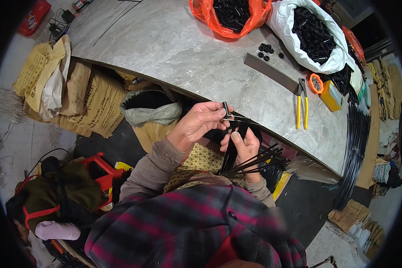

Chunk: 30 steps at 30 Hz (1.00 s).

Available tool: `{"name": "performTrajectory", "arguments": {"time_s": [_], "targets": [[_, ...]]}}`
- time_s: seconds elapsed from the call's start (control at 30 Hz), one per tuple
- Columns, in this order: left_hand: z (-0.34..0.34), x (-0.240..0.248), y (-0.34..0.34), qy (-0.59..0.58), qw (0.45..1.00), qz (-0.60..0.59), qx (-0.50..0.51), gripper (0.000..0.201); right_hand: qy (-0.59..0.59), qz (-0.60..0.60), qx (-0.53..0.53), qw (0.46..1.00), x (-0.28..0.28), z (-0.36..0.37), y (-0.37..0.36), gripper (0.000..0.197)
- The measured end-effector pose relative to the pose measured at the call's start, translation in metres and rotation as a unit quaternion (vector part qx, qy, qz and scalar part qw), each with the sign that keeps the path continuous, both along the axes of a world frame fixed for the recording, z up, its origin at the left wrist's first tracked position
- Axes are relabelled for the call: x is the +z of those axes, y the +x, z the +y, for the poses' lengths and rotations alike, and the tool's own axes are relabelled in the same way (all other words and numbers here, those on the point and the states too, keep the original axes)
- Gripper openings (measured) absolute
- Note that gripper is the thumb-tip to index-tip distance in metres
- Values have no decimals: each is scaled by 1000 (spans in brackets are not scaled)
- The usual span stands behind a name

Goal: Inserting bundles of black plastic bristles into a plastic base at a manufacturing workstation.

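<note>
My left hand [200, 121] is closed, pinching a short black plastic tube [226, 108] between thumb and fingers just off the table's near edge. Close below it, my right hand [245, 146] is curled around a bundle of thin black rods [259, 161], whose ends fan out to the right of the wrist. One rod tip appears to meet the tube, though the fingers partly cover that spot. A yellow patterned cloth [201, 160] lies under both hands.
The grey marble-look table [165, 44] carries an orange bag [203, 24] and a white sack [281, 22] of black parts, yellow-handled pliers [302, 91], a metal strip [272, 71], an orange cup [311, 85] and a yellow box [331, 98]. Long black rods [356, 147] overhang its right edge.
</note>
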State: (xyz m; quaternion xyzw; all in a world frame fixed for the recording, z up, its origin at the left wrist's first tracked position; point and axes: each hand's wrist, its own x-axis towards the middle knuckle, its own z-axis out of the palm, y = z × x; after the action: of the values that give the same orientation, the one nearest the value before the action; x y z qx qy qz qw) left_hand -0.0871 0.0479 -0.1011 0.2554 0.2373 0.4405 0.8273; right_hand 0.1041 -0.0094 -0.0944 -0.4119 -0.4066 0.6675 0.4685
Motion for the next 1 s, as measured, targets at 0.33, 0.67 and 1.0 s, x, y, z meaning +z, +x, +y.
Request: {"name": "performTrajectory", "arguments": {"time_s": [0.33, 0.67, 1.0], "targets": [[1, 0, 3, 1, 1000, 11, 8, 28, 9, 4, 6, 1000, 0, 2, -2, 25], [2, -1, 5, 8, 1000, 17, -6, 28, 12, 12, 10, 1000, -2, 2, -2, 28], [6, 0, 6, 8, 1000, 26, -6, 27, 20, 11, 13, 1000, -4, 4, -2, 29]]}}
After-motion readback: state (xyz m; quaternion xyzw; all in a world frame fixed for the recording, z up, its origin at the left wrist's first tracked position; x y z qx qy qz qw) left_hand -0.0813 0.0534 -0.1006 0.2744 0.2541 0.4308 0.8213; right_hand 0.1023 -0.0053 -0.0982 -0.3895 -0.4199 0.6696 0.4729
